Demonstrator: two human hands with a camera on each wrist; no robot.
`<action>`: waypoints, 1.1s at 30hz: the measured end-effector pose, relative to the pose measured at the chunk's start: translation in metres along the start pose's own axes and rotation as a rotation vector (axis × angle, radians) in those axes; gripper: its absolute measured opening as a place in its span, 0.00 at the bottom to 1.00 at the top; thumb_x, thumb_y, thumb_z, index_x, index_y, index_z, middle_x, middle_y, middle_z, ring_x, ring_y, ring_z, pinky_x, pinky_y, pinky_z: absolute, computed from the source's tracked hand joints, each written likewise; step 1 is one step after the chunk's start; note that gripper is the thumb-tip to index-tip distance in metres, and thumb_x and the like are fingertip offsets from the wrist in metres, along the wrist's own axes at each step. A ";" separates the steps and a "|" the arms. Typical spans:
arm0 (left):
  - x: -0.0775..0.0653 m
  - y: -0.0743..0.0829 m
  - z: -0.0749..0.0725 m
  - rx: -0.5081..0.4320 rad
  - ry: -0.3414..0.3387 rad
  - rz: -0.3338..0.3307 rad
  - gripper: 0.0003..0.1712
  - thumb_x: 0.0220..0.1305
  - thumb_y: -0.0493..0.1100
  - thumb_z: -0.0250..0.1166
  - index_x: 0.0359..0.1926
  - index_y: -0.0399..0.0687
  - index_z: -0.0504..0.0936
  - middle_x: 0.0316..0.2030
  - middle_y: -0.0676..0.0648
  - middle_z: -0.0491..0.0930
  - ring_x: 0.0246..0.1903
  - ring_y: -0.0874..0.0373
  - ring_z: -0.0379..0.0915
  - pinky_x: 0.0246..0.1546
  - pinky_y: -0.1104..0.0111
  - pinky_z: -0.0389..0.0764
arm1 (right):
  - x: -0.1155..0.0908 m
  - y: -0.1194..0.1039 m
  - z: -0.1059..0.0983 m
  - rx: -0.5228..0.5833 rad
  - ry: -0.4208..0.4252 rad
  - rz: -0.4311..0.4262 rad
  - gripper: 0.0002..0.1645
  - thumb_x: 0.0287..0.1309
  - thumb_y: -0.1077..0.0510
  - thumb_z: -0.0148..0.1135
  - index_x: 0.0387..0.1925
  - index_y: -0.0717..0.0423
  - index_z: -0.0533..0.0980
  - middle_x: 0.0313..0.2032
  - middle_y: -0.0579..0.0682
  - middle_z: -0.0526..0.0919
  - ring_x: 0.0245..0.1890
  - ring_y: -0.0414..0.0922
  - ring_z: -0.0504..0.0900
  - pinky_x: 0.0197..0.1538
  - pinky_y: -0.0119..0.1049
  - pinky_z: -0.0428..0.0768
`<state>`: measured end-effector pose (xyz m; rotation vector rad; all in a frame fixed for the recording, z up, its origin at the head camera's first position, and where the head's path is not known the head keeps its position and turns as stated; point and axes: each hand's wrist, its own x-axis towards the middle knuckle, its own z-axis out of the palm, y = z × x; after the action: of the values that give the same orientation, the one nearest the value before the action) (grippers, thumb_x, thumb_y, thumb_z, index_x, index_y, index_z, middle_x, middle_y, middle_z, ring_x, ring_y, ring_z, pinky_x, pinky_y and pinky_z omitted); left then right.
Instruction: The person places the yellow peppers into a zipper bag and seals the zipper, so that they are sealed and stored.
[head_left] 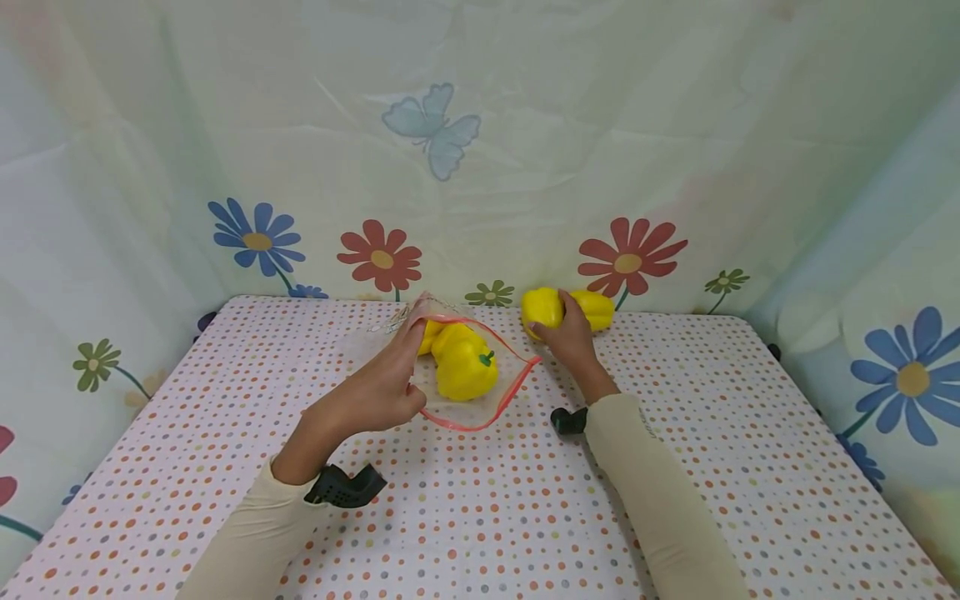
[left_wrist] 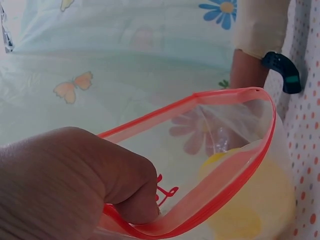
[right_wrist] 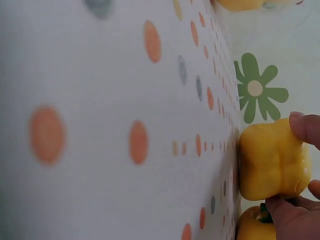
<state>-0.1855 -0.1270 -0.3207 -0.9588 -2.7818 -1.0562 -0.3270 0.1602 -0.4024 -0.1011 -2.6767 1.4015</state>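
Soft, even light, faint shadows on the tablecloth [head_left: 480, 508]; blurry near dots [right_wrist: 47, 135] in the right-wrist view.

Place: curtained-off work area, rm type unclear
Backdrop [head_left: 525, 183]: hung sheets, 3 sides, w/ printed flowers [head_left: 627, 263] & butterfly [head_left: 446, 150]
Tbl cover [head_left: 480, 517]: multicol. dots, right by backdrop
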 end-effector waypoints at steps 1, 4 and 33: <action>0.000 0.000 0.000 0.002 0.001 0.000 0.62 0.48 0.23 0.59 0.76 0.43 0.30 0.75 0.54 0.22 0.74 0.58 0.27 0.68 0.58 0.56 | 0.000 -0.001 -0.001 -0.001 0.004 0.001 0.48 0.62 0.56 0.64 0.75 0.56 0.49 0.71 0.58 0.57 0.66 0.56 0.60 0.69 0.51 0.59; 0.000 0.001 0.000 0.007 0.004 -0.002 0.62 0.48 0.22 0.60 0.76 0.43 0.30 0.75 0.55 0.22 0.74 0.58 0.28 0.65 0.59 0.62 | -0.001 -0.002 -0.003 0.001 0.006 0.002 0.46 0.62 0.56 0.64 0.74 0.58 0.52 0.70 0.58 0.59 0.65 0.56 0.61 0.69 0.50 0.60; 0.001 0.003 0.001 -0.001 -0.005 -0.011 0.61 0.48 0.23 0.60 0.76 0.41 0.34 0.75 0.53 0.23 0.74 0.57 0.30 0.62 0.61 0.68 | -0.034 -0.010 -0.043 0.126 -0.166 -0.172 0.45 0.62 0.47 0.64 0.74 0.52 0.56 0.67 0.58 0.66 0.61 0.55 0.70 0.58 0.47 0.74</action>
<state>-0.1844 -0.1237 -0.3197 -0.9492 -2.7938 -1.0580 -0.2879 0.1856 -0.3720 0.2617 -2.6384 1.5799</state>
